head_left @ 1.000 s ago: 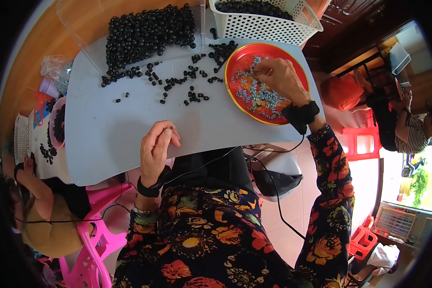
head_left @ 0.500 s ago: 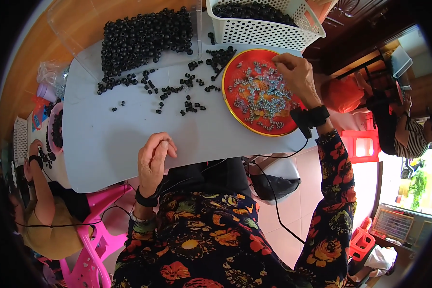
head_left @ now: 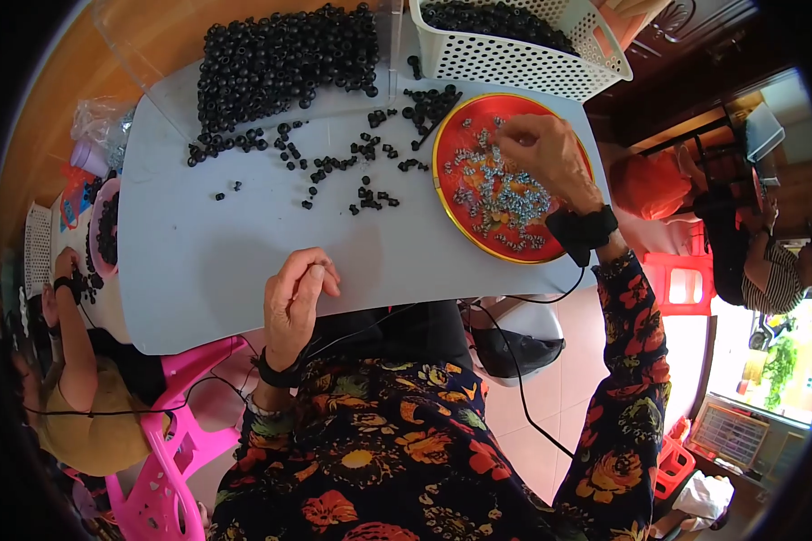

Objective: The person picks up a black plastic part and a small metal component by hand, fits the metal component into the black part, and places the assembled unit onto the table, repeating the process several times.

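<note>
My right hand (head_left: pixel 555 162) is over a round red tray (head_left: pixel 454 135) with a yellow rim, its thumb and fingers drawn together. Whatever the fingertips may hold is too small to make out. Many small silvery, spring-like metal pieces (head_left: pixel 514 200) lie spread in the tray. Close to the table's near edge, my left hand (head_left: pixel 293 298) is curled with thumb against fingers; I cannot make out anything between them. Small black rounded parts (head_left: pixel 367 200) lie scattered on the grey table (head_left: pixel 244 279) beyond it.
A clear bin (head_left: pixel 394 54) holds a heap of black parts (head_left: pixel 284 68) at the far left. Beside it stands a white perforated basket (head_left: pixel 514 63) of black parts. A pink chair (head_left: pixel 189 451) and another person's arm (head_left: pixel 77 347) are at left. Cables hang near my lap.
My right hand has moved left and slightly nearer over the tray, its fingers more curled. The left hand keeps its curled pose. The whole view has shifted slightly.
</note>
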`<action>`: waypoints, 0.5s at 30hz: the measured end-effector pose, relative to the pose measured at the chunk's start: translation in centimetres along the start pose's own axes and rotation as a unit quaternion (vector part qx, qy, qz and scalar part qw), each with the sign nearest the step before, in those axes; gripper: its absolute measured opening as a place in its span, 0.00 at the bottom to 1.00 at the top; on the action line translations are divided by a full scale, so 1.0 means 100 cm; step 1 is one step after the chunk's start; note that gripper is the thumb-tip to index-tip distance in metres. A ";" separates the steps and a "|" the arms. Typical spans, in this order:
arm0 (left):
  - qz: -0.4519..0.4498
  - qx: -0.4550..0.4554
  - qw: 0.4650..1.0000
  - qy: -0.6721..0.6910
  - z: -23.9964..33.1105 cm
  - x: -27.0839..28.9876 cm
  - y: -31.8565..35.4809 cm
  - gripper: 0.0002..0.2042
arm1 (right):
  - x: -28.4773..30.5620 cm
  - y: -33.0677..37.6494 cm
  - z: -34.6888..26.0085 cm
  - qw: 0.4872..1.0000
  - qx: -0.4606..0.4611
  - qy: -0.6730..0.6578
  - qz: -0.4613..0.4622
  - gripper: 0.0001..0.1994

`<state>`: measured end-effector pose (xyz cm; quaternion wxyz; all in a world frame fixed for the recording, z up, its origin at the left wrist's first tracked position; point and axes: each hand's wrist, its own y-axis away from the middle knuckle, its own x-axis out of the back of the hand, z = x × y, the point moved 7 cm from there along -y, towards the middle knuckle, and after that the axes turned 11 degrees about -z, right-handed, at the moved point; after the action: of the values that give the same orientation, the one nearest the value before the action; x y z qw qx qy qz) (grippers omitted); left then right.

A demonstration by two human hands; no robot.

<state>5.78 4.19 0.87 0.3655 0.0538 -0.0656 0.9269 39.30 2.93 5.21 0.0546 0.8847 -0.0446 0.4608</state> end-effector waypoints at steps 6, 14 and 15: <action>0.003 -0.011 1.000 -0.015 -0.001 0.002 0.001 0.07 | -0.004 -0.014 -0.019 0.995 0.079 0.039 0.050 0.08; -0.008 -0.032 0.999 -0.002 -0.001 0.003 0.001 0.07 | -0.019 -0.024 -0.029 0.971 0.076 0.224 0.023 0.07; -0.006 -0.038 0.999 0.001 -0.001 0.003 0.003 0.07 | -0.020 -0.025 -0.022 0.973 0.023 0.230 -0.004 0.06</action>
<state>5.34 4.15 0.77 0.3730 0.0393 -0.1001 0.9216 36.72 5.77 4.70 0.0452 0.7563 -0.0166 0.6524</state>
